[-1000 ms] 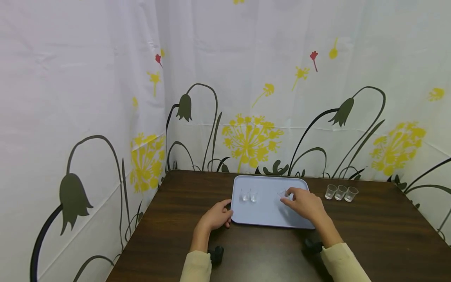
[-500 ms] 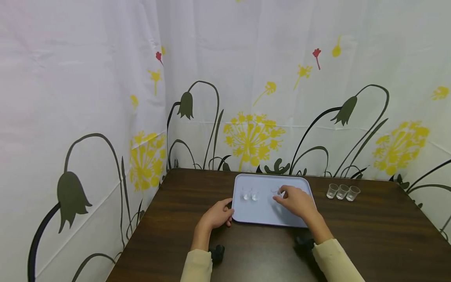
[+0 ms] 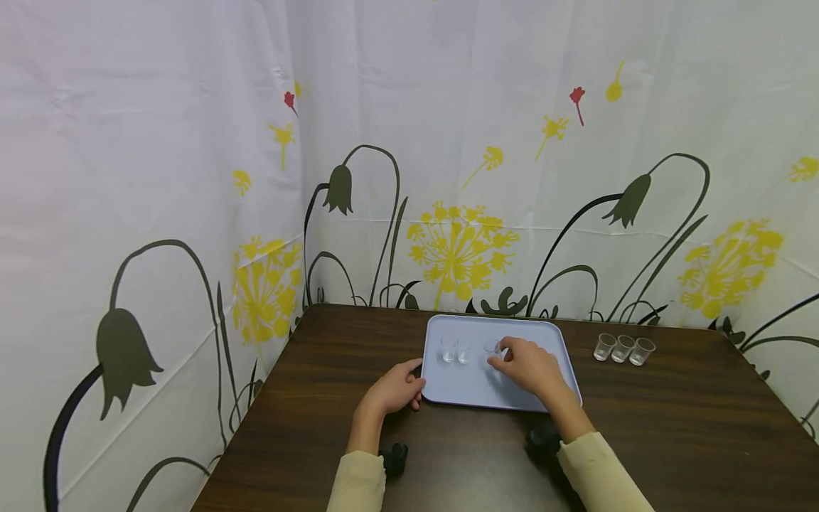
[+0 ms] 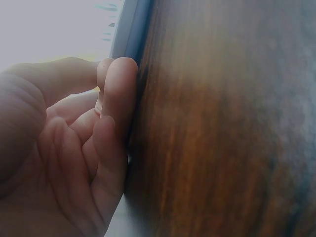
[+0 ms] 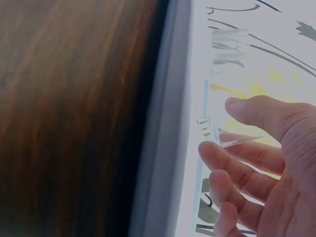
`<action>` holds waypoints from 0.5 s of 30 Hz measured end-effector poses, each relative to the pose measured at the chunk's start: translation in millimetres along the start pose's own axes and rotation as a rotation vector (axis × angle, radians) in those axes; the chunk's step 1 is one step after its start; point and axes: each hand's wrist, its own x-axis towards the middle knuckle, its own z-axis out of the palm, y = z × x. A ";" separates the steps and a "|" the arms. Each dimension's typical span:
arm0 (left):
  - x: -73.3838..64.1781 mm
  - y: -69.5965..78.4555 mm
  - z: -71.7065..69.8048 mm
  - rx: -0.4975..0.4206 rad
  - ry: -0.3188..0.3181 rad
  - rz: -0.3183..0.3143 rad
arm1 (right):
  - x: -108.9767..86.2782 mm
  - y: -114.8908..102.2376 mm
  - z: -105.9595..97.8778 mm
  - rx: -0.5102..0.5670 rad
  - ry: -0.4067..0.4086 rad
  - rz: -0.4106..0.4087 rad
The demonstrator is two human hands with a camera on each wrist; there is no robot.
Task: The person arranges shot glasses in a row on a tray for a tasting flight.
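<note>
A pale blue tray (image 3: 473,387) lies on the table. My left hand (image 3: 392,388) holds its left edge, with the thumb and fingertips (image 4: 121,81) at the rim in the left wrist view. Inside the tray, my right hand (image 3: 530,366) is at a small clear plastic cup (image 3: 491,347). In the right wrist view this cup (image 5: 208,129) stands between the spread thumb and forefinger, close to the forefinger; the thumb (image 5: 239,106) is apart from it. Two more clear cups, a left one (image 3: 448,350) and a right one (image 3: 463,351), stand side by side on the tray's left half.
Beyond the tray's right side, three clear cups (image 3: 623,348) stand in a close row on the dark wooden table (image 3: 691,419). A white curtain (image 3: 409,107) printed with flowers hangs behind and to the left of the table.
My right hand and the cup at its fingers have moved left across the tray, towards the two standing cups. The left hand stays at the tray's edge.
</note>
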 end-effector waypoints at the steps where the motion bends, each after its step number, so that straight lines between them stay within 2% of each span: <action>1: -0.2 -0.1 0.2 0.000 0.000 -0.003 | 0.5 -0.6 0.9 -0.002 -0.005 0.001; 7: -0.3 -0.4 0.0 0.001 -0.006 -0.010 | 2.7 -4.4 6.1 -0.007 -0.019 0.003; 15: 0.2 -0.1 -0.7 -0.020 -0.005 -0.019 | 3.6 -9.4 10.0 0.051 -0.051 -0.007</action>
